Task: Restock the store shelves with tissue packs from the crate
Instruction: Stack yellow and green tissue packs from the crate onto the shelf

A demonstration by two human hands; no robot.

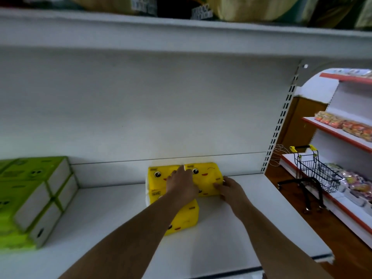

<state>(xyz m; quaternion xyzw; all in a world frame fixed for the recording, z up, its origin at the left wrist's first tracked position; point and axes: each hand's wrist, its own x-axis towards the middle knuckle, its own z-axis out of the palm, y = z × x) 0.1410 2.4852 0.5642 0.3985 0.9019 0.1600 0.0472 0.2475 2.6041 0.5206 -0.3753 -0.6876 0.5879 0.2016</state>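
Yellow tissue packs with cartoon faces are stacked at the back of the white shelf (231, 228). The top right pack (207, 174) leans against the back wall. My left hand (180, 184) lies flat on top of the stack, fingers stretched over the seam between two packs. My right hand (227, 189) grips the right end of the top right pack, fingers curled on its edge. Another yellow pack (187, 220) sits lower in front, partly hidden by my left forearm. The crate is not in view.
Green tissue boxes (34, 200) are stacked at the shelf's left end. A shelf board (181, 35) hangs overhead. To the right, past the slotted upright (279, 125), stand a small shopping cart (314, 172) and snack shelves (346, 133).
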